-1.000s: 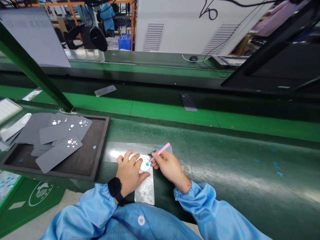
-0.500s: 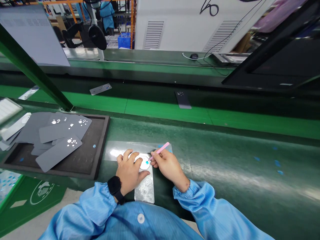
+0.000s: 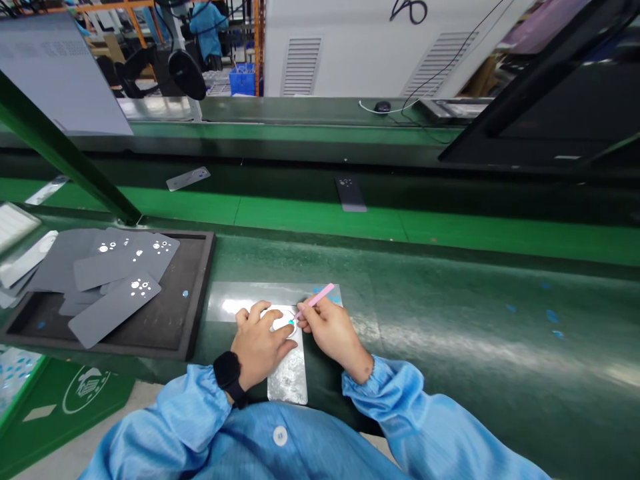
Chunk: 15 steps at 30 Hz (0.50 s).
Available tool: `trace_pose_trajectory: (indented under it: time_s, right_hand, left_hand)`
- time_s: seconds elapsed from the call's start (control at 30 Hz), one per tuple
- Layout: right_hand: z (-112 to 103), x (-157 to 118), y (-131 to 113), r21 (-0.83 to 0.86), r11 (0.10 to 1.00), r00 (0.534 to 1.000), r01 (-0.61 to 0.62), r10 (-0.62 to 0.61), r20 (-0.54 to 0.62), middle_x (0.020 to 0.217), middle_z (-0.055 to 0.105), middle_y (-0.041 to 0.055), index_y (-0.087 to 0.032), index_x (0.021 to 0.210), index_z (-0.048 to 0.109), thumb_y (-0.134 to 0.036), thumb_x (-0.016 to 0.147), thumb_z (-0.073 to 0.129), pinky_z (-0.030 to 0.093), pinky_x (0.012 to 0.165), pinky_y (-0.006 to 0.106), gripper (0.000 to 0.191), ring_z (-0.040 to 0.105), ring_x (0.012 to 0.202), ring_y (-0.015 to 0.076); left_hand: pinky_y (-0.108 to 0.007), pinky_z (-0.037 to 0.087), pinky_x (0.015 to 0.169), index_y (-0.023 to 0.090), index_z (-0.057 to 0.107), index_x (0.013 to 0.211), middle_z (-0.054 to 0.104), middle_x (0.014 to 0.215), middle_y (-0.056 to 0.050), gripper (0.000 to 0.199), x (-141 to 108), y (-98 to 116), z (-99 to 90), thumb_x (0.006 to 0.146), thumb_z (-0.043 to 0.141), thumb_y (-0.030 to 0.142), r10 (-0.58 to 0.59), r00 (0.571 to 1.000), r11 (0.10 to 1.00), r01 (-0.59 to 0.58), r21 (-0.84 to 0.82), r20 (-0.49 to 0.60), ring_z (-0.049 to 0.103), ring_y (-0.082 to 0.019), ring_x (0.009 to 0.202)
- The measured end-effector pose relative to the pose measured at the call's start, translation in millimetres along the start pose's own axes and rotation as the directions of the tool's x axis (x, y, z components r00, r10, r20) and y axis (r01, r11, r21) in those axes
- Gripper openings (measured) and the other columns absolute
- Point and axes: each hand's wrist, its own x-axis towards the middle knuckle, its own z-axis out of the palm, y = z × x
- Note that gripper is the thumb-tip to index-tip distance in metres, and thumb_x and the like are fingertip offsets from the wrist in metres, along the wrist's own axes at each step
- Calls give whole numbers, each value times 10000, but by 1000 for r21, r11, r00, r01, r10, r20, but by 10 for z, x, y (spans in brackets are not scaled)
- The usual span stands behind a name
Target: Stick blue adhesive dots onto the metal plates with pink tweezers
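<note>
White round film [image 3: 283, 321] lies on one metal plate [image 3: 289, 377], under the left hand [image 3: 260, 348], whose fingers [image 3: 257, 313] spread wide over it. The right hand [image 3: 333, 331] pinches one pair of pink tweezers [image 3: 320, 297] narrowly, tip at the film's edge. Green desk [image 3: 450, 300] carries a black foam tray [image 3: 199, 300] of overlapping grey cards [image 3: 117, 310], too stacked to count. Beyond, two more cards [image 3: 351, 195] lie on a green belt [image 3: 320, 213]; one co-worker [image 3: 209, 27] stands far off.

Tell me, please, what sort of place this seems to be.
It looks like a factory assembly line: there is a long green conveyor belt, a tray of grey panels with small holes, and a blue smock on the worker.
</note>
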Motion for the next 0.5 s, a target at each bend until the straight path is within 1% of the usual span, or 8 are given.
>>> trace_pose_trajectory:
  time_s: [0.17, 0.23, 0.37, 0.5]
  right_hand:
    - [-45, -48, 48, 69, 996, 998, 60, -61, 2, 668, 688, 50, -216, 768, 583, -535, 758, 581, 564, 558, 305, 319, 673, 596, 199]
    - [-78, -85, 65, 59, 994, 995, 96, -97, 12, 686, 689, 52, -214, 773, 594, -545, 770, 570, 560, 564, 301, 331, 668, 597, 193]
    - [-124, -140, 87, -77, 972, 973, 222, -216, 85, 713, 689, 43, -217, 733, 631, -441, 822, 547, 534, 572, 281, 255, 657, 592, 174]
    - [-137, -147, 113, -193, 923, 942, 334, -319, 107, 674, 684, 24, -222, 720, 647, -347, 850, 537, 507, 582, 267, 211, 649, 590, 164]
  left_hand:
    - [-467, 327, 820, 307, 689, 960, 627, 1123, -44, 171, 4, 19, 3, 823, 663, 407, -22, 1000, 1000, 22, -17, 3, 433, -309, 1140]
    - [-466, 335, 817, 304, 686, 963, 622, 1119, -46, 173, 6, 28, -2, 819, 670, 398, -31, 999, 999, 32, -24, 11, 443, -304, 1131]
    - [-470, 348, 818, 290, 680, 973, 614, 1130, -58, 185, 1, 34, -6, 818, 672, 391, -33, 999, 999, 34, -28, 30, 448, -305, 1128]
    - [-475, 362, 818, 282, 676, 982, 607, 1132, -55, 200, -8, 23, 24, 811, 683, 384, -15, 1000, 999, 15, -33, -4, 446, -309, 1130]
